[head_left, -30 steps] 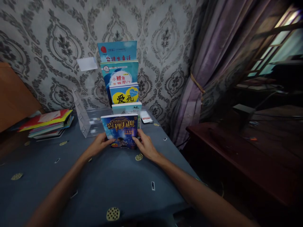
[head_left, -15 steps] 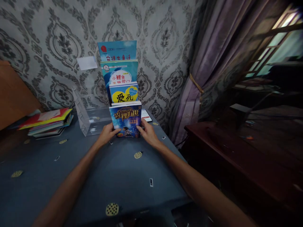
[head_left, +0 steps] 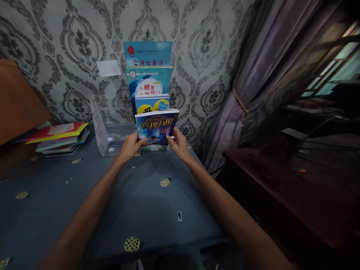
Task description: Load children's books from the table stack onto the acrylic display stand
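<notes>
Between my two hands is a dark blue book (head_left: pixel 157 125) with gold lettering, tilted, its top edge facing me. My left hand (head_left: pixel 132 145) is closed on its left side, thumb across the lower front. On the opposite side my right hand (head_left: pixel 179 143) grips it the same way. Behind it stand a book with a yellow patch (head_left: pixel 144 106), a teal book (head_left: pixel 152 77) and a taller blue book (head_left: pixel 149 50), stepped upward. These stand at the right of a clear acrylic rack (head_left: pixel 101 131), whose right part is hidden by the books.
Left of the rack lies a stack of books and folders (head_left: pixel 62 137), beside an orange-brown panel (head_left: pixel 19 101). A blue tablecloth (head_left: pixel 152 210) with pineapple prints covers the table. To the right are a tied purple curtain (head_left: pixel 227 123) and a dark red desk (head_left: pixel 267 187).
Both hands have raised the dark blue book and tipped it, so more of its top edge shows and it covers more of the yellow-patched book. The camera view has shifted slightly.
</notes>
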Tool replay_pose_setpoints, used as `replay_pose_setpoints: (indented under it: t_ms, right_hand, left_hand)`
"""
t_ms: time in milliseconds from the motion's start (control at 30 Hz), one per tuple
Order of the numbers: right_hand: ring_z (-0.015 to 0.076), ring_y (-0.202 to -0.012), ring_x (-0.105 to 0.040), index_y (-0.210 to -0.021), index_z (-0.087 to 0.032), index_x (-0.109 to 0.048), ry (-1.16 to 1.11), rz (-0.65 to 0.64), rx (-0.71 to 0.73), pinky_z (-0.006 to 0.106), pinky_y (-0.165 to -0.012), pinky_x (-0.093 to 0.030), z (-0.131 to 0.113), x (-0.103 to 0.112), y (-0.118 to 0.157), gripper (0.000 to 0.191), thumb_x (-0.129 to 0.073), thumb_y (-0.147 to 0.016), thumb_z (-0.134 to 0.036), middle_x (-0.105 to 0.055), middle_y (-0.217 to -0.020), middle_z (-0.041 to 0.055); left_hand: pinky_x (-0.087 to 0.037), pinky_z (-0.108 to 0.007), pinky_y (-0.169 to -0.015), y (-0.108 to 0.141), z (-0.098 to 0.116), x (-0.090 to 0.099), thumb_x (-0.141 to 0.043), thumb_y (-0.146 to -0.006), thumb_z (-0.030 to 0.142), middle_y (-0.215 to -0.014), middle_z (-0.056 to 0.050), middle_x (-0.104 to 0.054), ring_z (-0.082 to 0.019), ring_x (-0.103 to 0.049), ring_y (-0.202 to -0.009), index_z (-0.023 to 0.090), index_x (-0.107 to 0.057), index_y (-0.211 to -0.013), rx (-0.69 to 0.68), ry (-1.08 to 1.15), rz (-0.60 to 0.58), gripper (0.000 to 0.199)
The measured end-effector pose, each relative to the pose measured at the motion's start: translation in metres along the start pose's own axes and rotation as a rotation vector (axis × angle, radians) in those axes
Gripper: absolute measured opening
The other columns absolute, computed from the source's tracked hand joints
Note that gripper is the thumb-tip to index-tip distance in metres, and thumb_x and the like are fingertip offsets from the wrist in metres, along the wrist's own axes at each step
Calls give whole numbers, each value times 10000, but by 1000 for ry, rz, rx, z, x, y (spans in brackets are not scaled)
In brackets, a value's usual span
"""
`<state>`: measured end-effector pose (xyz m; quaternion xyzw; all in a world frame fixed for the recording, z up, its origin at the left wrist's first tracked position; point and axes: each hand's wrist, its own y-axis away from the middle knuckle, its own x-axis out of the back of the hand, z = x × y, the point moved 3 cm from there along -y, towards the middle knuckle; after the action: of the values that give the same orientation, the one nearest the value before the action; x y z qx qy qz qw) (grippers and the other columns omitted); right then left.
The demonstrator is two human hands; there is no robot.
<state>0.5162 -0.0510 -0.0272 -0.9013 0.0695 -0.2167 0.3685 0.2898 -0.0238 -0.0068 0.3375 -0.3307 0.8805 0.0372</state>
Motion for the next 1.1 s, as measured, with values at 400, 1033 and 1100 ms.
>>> replay_pose_setpoints:
  t_ms: [400, 1033, 1100]
  right_hand:
    - [273, -1005, -624, -1178, -232, -539, 8, 64, 16, 391, -775, -560, 1, -5, -13, 388, -470, -965, -549, -654, -1088, 105]
    - [272, -979, -617, -1193, -220, -563, 103, 80, -48, 440, -823, -563, 24, -7, -3, 352, -512, -960, -479, -645, -1110, 128]
    - [268, -980, -614, -1204, -232, -560, 121, 85, -52, 433, -825, -562, 26, -8, -3, 352, -507, -965, -485, -642, -1112, 124]
  left_hand:
    - [-490, -320, -748, -10, 7, 6, -589, -883, 356, -873, -70, -739, -244, -680, -806, 179, -666, -925, -9, -95, 12, 198]
    - [-487, -338, -803, -3, -5, -4, -548, -950, 337, -956, -85, -679, -234, -649, -884, 191, -556, -1046, -51, -211, 43, 175]
    - [-486, -327, -785, -3, -3, -3, -549, -948, 337, -942, -73, -681, -226, -653, -870, 195, -552, -1074, -54, -239, 48, 190]
